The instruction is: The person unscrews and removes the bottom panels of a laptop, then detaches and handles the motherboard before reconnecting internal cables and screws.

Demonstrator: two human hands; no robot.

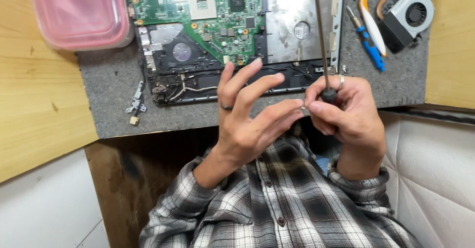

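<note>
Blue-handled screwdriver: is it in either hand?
No. The blue-handled screwdriver lies on the grey mat beside the cooling fan; the right hand holds a black-handled screwdriver.

An electronics repair bench: an opened laptop chassis [237, 40] with bare green circuit board [208, 10] lies at twelve o'clock on a grey felt mat [109, 89], a removed cooling fan [408, 18] and blue-handled screwdriver [367, 40] at two o'clock, loose metal brackets [136, 102] at ten o'clock.
</note>
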